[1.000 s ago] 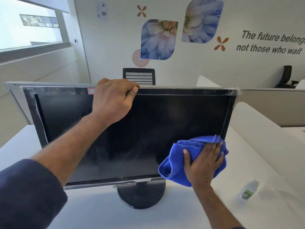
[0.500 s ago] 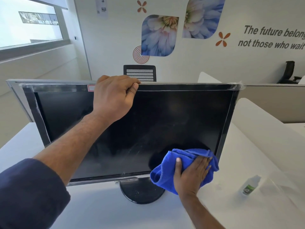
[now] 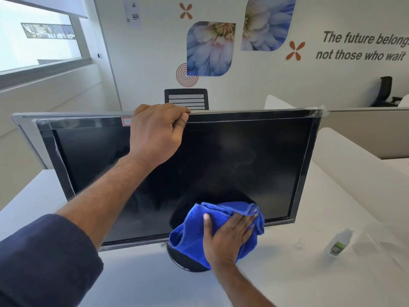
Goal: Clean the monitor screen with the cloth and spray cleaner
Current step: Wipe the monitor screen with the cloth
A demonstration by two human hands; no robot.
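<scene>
Gripping the top edge of the monitor (image 3: 221, 156), the left hand (image 3: 155, 134) sits in the upper middle of the frame, fingers curled over the bezel and thumb pressed against its front face; the hand is closed on the frame. Its forearm runs down to the lower left of the frame, where a dark blue sleeve (image 3: 44, 258) covers the arm.

The monitor stands upright on a white desk (image 3: 132, 284), filling the centre of the frame. Its screen is dark and unlit, with faint smears visible across the left and middle portions. Thin protective film (image 3: 318, 113) is lifting at the bezel corners, most plainly at the upper right. A small red-bordered sticker (image 3: 126, 121) sits on the top bezel, just left of the left hand. The round black base (image 3: 188, 264) shows below the screen, partly covered.

At lower centre-right, the right hand (image 3: 228, 235) lies flat and open, fingers spread, pressing a blue cloth (image 3: 192, 231) against the lower part of the screen near its bottom bezel. The cloth is bunched, overhanging the bottom edge and the base.

At the lower right of the frame, a small spray bottle (image 3: 338, 242) with a green label rests on the desk, well apart from both hands; whether it stands upright or lies tilted cannot be told.

Behind the monitor, a black chair back (image 3: 186, 99) shows at upper centre.
</scene>
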